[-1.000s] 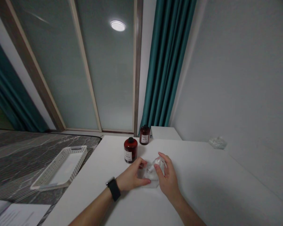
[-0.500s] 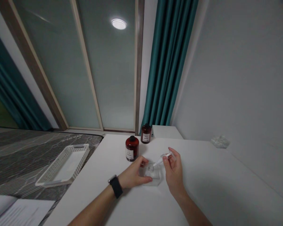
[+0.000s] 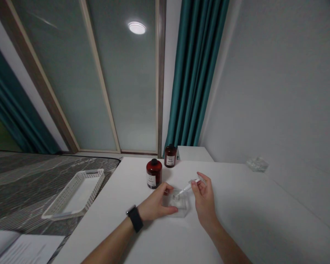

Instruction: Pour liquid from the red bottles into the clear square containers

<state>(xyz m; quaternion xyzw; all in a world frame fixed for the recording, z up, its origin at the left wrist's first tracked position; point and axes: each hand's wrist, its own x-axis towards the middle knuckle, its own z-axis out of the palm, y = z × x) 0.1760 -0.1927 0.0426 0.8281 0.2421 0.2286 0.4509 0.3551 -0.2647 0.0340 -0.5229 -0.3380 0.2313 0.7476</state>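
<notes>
Amber bottles [image 3: 154,173] stand just beyond left hand [image 3: 156,204]

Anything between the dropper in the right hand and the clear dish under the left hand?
Nothing visible. The dropper slants from the right hand straight to the clear dish, which the left hand steadies.

Black watch [image 3: 134,218], bare forearms

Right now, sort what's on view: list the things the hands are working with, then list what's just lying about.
In hand:
- left hand, steadying the clear plastic bag on the white table
- right hand, holding a small clear dropper by its top, tip at the bag

Lying about:
- two brown bottles
- white basket tray
- crumpled clear wrap
- papers
</notes>
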